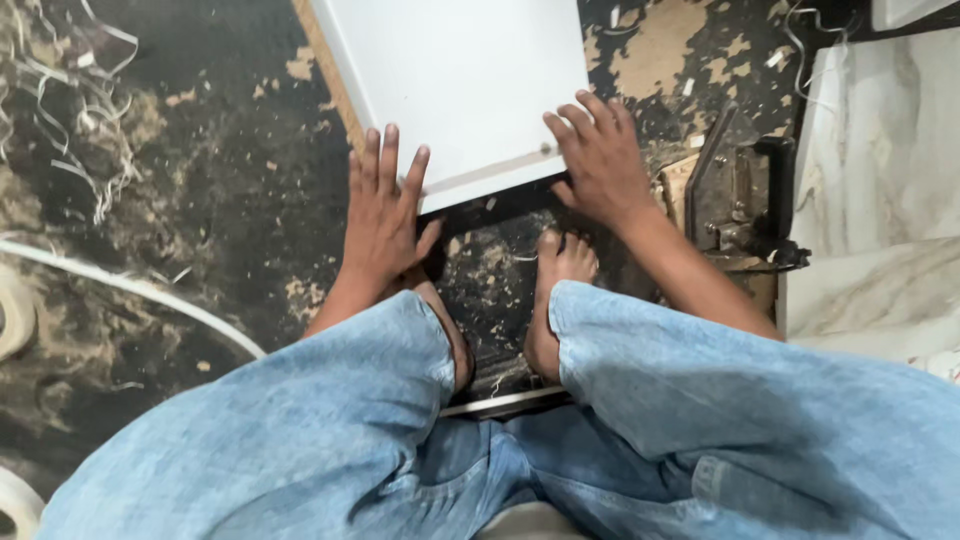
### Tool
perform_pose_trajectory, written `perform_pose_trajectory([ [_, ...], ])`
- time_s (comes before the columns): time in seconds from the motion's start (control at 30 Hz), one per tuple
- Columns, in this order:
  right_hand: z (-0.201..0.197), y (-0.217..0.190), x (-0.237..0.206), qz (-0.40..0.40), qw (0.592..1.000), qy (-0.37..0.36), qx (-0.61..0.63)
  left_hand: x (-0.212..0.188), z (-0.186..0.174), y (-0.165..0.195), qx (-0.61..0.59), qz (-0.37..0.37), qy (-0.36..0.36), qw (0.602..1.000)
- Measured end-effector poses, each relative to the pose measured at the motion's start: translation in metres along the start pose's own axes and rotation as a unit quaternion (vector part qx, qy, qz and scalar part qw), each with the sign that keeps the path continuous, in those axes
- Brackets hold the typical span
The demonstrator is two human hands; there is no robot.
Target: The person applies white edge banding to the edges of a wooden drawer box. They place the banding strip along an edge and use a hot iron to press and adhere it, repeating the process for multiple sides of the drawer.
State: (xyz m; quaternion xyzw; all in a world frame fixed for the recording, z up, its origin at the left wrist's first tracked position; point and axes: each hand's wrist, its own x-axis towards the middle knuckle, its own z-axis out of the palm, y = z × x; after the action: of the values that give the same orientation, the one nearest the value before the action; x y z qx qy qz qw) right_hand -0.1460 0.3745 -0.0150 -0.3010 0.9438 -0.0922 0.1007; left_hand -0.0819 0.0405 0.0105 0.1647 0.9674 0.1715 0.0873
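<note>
Right now you are squatting low over a white panel (455, 80) that lies flat on the dark, shaving-strewn floor (220, 200), and both your hands rest on its near edge. Your left hand (385, 205) lies flat with fingers spread, pressing the near left corner, gripping nothing; your right hand (600, 160) is likewise open, palm down on the near right corner, close to the pale edge strip (490, 170) along that side. The step in hand looks like steadying or lining up the panel's near edge. Your bare foot (555, 300) sits just short of that edge. Any next move calls for even pressure from both palms, and care with the metal tool (745, 195) near your right forearm.
</note>
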Motion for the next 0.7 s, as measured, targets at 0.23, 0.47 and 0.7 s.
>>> perform_pose_trajectory([
  [0.23, -0.031, 0.052, 0.004, 0.06, 0.99, -0.014, -0.129, -0.045, -0.019, 0.042, -0.237, 0.053, 0.101, 0.965],
  [0.47, -0.044, -0.043, 0.022, -0.004, 0.986, 0.053, 0.155, -0.078, -0.032, -0.02, -0.124, -0.078, 0.183, 0.972],
  [0.7, 0.005, -0.095, 0.033, -0.119, 0.986, -0.059, 0.103, -0.195, -0.044, -0.149, 0.054, -0.218, 0.045, 0.973],
])
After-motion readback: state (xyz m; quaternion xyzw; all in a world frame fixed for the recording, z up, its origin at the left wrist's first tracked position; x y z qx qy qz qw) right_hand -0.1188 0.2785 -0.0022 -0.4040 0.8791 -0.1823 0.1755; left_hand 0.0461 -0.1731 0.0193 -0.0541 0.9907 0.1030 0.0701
